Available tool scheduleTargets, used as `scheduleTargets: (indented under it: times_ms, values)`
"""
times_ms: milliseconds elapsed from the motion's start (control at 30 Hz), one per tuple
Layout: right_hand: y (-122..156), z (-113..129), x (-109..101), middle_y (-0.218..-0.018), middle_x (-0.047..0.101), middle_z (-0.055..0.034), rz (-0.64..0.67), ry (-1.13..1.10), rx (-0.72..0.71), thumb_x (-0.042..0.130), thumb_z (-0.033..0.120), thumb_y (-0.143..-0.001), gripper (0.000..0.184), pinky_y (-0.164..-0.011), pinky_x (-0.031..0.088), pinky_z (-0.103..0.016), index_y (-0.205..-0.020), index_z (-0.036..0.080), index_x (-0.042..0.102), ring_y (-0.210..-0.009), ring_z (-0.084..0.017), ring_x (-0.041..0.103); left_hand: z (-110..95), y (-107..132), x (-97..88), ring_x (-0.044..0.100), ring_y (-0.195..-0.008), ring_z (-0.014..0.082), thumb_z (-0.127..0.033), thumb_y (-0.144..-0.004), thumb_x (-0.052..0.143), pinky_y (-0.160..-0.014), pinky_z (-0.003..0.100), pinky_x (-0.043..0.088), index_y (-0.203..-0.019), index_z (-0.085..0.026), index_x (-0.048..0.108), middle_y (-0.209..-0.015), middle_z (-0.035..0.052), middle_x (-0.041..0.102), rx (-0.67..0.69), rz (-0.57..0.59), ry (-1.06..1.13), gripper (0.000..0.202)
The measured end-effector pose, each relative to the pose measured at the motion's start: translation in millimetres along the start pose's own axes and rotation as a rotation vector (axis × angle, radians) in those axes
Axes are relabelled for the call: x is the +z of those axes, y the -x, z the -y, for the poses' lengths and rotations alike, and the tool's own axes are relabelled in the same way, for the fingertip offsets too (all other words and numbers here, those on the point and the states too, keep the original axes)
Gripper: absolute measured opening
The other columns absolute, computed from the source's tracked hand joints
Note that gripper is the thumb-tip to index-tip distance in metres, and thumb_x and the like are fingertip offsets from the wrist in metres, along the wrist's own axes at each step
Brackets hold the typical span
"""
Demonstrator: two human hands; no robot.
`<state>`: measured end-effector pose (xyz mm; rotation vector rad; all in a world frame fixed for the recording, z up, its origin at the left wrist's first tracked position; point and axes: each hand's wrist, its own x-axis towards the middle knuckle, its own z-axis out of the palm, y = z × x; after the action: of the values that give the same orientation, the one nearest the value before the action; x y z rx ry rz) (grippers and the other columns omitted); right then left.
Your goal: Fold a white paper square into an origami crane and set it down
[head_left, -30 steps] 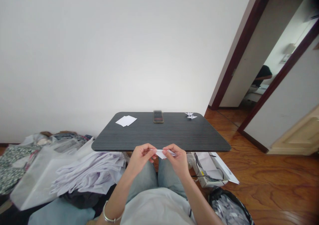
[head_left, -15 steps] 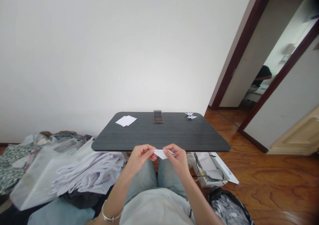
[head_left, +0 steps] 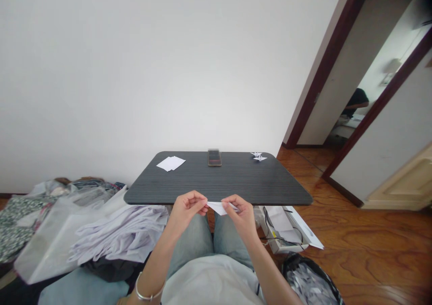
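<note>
The right hand [head_left: 243, 216] covers much of the paper [head_left: 217, 207], so its folds there cannot be made out. That hand pinches the right part between thumb and fingers; the left hand [head_left: 189, 207] pinches the left tip, its other fingers curled. The paper is above the lap, by the table's [head_left: 216, 183] near edge; its visible part is white and flat, tapering to a point below. The phone's [head_left: 214, 157] screen is too small to read, and the pointed folded shapes [head_left: 260, 158] at the far right corner are too small for detail. The frame's bottom cuts off the bag [head_left: 313, 281], dark and glossy around pale scraps. The table is dark, finely streaked, with rounded corners. Smooth white sheets [head_left: 171, 163] overlap at its far left; rumpled, creased cloth [head_left: 118, 235] lies beside it.
</note>
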<state>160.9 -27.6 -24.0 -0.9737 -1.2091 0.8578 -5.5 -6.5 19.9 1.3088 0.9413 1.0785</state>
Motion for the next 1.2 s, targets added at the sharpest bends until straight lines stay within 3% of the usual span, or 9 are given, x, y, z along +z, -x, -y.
scheduleTargets:
  times_ms: [333, 467, 667, 933, 1200]
  values:
    - [-0.6, -0.3, -0.5, -0.065, 0.064, -0.0022, 0.017, 0.049, -0.016, 0.062, 0.031, -0.074, 0.015, -0.052, 0.043, -0.023, -0.071, 0.017, 0.064, -0.057, -0.014, 0.056, 3.4, -1.2, -0.8, 0.059, -0.057, 0.0129, -0.033, -0.065, 0.07, -0.06, 0.025, 0.046, -0.068, -0.012, 0.061, -0.059, 0.0019, 0.063, 0.07, 0.014, -0.06, 0.022]
    - [0.2, 0.5, 1.3, -0.065, 0.064, -0.0021, 0.019, 0.062, -0.036, 0.061, 0.029, -0.075, 0.013, -0.053, 0.043, -0.023, -0.072, 0.017, 0.063, -0.057, -0.014, 0.056, 7.4, -2.3, 2.8, 0.059, -0.058, 0.0127, -0.033, -0.064, 0.072, -0.06, 0.025, 0.047, -0.076, -0.012, 0.063, -0.064, 0.002, 0.065, 0.047, 0.009, -0.007, 0.025]
    - [1.1, 1.4, 3.9, -0.069, 0.064, -0.0021, 0.001, 0.049, -0.074, 0.06, 0.027, -0.076, 0.01, -0.056, 0.043, -0.023, -0.078, 0.018, 0.061, -0.062, -0.015, 0.057, 12.2, -3.2, 8.7, 0.059, -0.055, 0.0128, -0.033, -0.059, 0.075, -0.059, 0.025, 0.048, -0.067, -0.012, 0.064, -0.059, 0.0018, 0.065, 0.033, -0.058, 0.013, 0.025]
    - [1.1, -0.4, 5.1, -0.069, 0.063, -0.0013, 0.021, 0.059, -0.088, 0.059, 0.028, -0.076, 0.009, -0.057, 0.042, -0.024, -0.079, 0.019, 0.058, -0.063, -0.015, 0.057, 13.6, -2.7, 12.4, 0.058, -0.055, 0.0113, -0.029, -0.059, 0.076, -0.057, 0.023, 0.048, -0.064, -0.013, 0.059, -0.06, 0.0009, 0.064, 0.045, -0.042, 0.03, 0.024]
    - [1.7, 0.6, 5.5, -0.072, 0.064, -0.0026, 0.032, 0.032, -0.092, 0.057, 0.029, -0.079, 0.01, -0.056, 0.044, -0.023, -0.08, 0.019, 0.059, -0.065, -0.016, 0.059, 10.9, -1.9, 10.7, 0.06, -0.059, 0.0119, -0.028, -0.059, 0.075, -0.059, 0.023, 0.048, -0.071, -0.014, 0.058, -0.064, 0.0006, 0.063, 0.043, -0.054, 0.034, 0.025]
